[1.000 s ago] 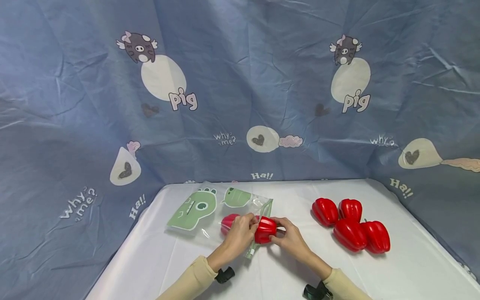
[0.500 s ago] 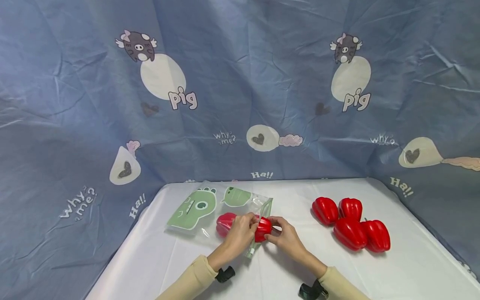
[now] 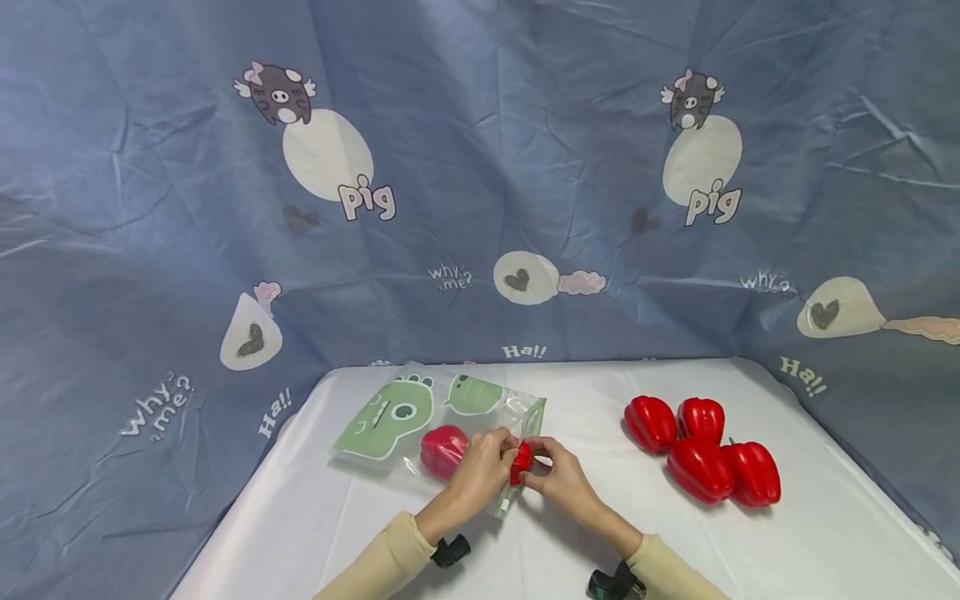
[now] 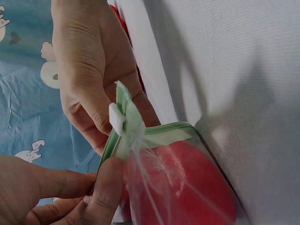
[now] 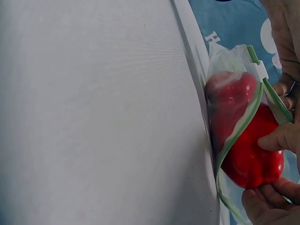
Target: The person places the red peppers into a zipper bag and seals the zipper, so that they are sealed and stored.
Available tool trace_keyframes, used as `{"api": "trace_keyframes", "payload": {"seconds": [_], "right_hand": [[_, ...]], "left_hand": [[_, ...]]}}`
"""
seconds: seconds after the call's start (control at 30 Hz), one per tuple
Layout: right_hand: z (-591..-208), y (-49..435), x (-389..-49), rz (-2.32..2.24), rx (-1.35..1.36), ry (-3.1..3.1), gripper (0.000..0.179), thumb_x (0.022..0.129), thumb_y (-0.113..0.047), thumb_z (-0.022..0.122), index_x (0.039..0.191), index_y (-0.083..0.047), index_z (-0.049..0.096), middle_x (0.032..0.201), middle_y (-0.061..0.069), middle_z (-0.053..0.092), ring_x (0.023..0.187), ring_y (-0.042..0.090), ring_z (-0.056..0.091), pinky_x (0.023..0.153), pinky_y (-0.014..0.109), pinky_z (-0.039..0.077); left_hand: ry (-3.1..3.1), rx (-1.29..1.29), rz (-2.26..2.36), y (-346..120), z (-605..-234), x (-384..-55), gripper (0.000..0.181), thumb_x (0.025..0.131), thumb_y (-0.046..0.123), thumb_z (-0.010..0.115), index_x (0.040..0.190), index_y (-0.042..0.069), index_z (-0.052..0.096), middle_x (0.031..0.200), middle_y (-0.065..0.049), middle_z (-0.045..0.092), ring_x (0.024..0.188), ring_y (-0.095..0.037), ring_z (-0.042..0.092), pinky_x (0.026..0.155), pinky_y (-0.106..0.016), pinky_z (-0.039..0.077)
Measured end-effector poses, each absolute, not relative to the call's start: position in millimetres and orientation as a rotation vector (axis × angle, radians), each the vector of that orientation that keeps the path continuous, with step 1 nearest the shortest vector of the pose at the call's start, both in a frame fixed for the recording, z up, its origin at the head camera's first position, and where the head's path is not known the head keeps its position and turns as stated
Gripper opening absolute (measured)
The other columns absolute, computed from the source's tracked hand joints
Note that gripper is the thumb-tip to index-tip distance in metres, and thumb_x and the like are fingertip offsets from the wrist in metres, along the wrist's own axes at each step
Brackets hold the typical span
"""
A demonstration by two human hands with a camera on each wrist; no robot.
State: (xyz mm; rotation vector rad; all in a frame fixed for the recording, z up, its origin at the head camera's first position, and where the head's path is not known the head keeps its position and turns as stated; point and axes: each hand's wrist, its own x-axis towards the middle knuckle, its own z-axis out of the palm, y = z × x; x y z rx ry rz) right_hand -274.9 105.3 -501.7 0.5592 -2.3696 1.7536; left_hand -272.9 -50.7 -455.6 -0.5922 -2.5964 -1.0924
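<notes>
A clear zip bag with green cartoon prints lies on the table, its green-edged mouth facing right. My left hand pinches the bag's edge between thumb and fingers, near the white slider. One red bell pepper is inside the bag, showing through the film. Another red bell pepper is partly in the mouth, its stem end outside. My right hand holds that end with thumb and fingertips. In the head view, the left hand hides where the two peppers come together.
Several more red bell peppers lie grouped on the white-covered table to the right. A blue printed cloth hangs behind the table and along its sides.
My right hand has moved left, pushing the pepper further into the bag's mouth. The pepper inside has shifted left too. My left hand has stayed at the bag's edge.
</notes>
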Motion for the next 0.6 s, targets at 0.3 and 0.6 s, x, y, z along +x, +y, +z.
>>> {"api": "trace_keyframes", "payload": {"seconds": [0.3,0.6], "right_hand": [[-521.5,105.3,-288.1,1.674,0.581,-2.393,0.046,0.073,-0.007,0.081,0.114,0.000,0.061,0.108,0.013,0.062,0.099,0.029,0.064,0.082,0.033,0.055],[-521.8,105.1,-287.6,1.733,0.555,-2.410,0.048,0.074,-0.004,0.080,0.117,0.002,0.059,0.110,0.014,0.064,0.105,0.032,0.063,0.088,0.031,0.053]], "left_hand": [[-2.586,-0.603,-1.044,-51.1,-457.7,-273.5,0.006,0.084,0.000,0.064,0.080,0.004,0.064,0.066,0.001,0.061,0.059,-0.002,0.049,0.053,-0.017,0.042],[-2.577,-0.610,-1.034,-51.2,-458.4,-273.2,0.005,0.083,0.000,0.065,0.079,0.003,0.064,0.065,0.000,0.060,0.058,-0.003,0.049,0.052,-0.018,0.042]]}}
